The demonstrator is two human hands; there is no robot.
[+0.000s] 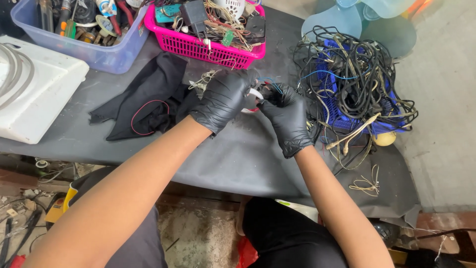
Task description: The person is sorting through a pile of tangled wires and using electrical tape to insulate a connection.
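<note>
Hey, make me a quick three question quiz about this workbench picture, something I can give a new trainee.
1. True or false: both hands wear black gloves.
2. What colour is the basket holding the tangle of cables at the right? A pink, B blue, C green.
3. What lies on the table just left of the hands?

Key:
1. True: the left hand and right hand are both gloved, together gripping a small white part.
2. B, the blue basket.
3. A black cloth with a red wire loop.

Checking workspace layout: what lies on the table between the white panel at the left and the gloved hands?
In the head view, a crumpled black cloth with a red wire loop on it lies between the white panel and the left hand.
</note>
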